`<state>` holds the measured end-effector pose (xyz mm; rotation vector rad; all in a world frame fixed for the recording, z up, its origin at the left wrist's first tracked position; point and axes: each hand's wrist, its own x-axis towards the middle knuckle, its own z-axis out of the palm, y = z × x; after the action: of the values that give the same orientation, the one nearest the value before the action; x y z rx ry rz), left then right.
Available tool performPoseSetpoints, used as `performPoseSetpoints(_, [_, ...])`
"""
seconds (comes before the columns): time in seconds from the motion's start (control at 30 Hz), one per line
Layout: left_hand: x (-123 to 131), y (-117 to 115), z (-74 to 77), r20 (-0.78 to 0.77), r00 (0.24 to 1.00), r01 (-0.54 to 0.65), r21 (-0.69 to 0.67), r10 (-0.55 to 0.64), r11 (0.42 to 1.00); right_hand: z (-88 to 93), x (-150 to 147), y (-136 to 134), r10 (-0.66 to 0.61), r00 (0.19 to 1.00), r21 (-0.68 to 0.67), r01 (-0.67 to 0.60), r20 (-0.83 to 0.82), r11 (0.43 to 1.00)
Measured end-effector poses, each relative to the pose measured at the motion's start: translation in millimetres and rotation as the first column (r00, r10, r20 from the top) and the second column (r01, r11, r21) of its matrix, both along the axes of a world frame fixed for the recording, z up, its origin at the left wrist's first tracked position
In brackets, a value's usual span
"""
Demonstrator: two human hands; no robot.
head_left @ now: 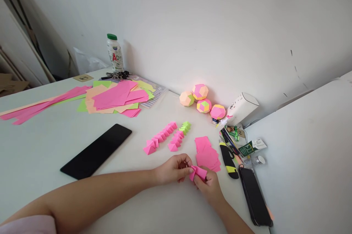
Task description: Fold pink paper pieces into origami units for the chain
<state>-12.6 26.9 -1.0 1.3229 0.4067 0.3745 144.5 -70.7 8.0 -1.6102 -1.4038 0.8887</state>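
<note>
Gripping folded pink paper (198, 172) in left hand (172, 169) and right hand (210, 187), steadying creases. Working beside stacked pink squares (207, 155).

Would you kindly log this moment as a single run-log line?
left hand: pinching small folded pink paper piece | right hand: holding same piece | nearby: stack of pink paper squares

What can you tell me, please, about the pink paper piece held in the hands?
The pink paper piece is small, bright pink thin paper, partly folded, with creased flaps standing up. The left hand and the right hand pinch it from either side over the white table, close beside a stack of flat pink squares.
</note>
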Motion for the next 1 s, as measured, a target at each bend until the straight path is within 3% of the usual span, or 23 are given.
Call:
performPoseSetpoints(0.2, [-3.3, -5.3, 5.4, -0.138, 0.99, 0.013, 0.296, 0.029, 0.955, -3.1, -3.3, -0.8, -0.026, 0.989, 0.127, 0.007, 0.143, 0.992])
performPoseSetpoints(0.4, [-2.3, -8.0, 10.4, -0.177, 0.981, 0.0, 0.424, 0.083, 0.906, -1.8, -7.3, -0.3, -0.038, 0.965, 0.217, -0.02, 0.26, 0.976])
performPoseSetpoints(0.5, [-2.3, -7.3, 11.3, -0.165, 0.983, -0.013, 0.358, 0.076, 0.934, -1.1, -6.8, -1.8, -0.063, 0.972, 0.19, 0.019, 0.226, 0.982])
performPoseSetpoints(0.63, [-1.6, -6.0, 11.3, -0.105, 0.994, -0.01, 0.189, 0.03, 0.982, -3.5, -4.1, -6.6, -0.063, 0.998, 0.089, 0.061, 0.021, 0.994])
performPoseSetpoints(0.73, [-1.0, -6.4, 13.5, -0.029, 1.0, 0.017, 0.176, -0.012, 0.984, -7.8, -2.0, -9.2, -0.069, 0.993, 0.035, 0.072, -0.091, 0.997])
performPoseSetpoints(0.87, [-0.9, -6.9, 16.6, 0.038, 0.998, 0.033, 0.196, -0.041, 0.98, -10.4, -0.6, -9.2, -0.028, 0.999, 0.041, 0.03, -0.04, 0.999])
performPoseSetpoints(1.0, [-2.6, -4.8, 14.9, -0.018, 1.0, 0.016, 0.088, -0.014, 0.996, -4.2, -1.3, -8.0, 0.026, 1.0, 0.04, -0.026, 0.004, 0.999])
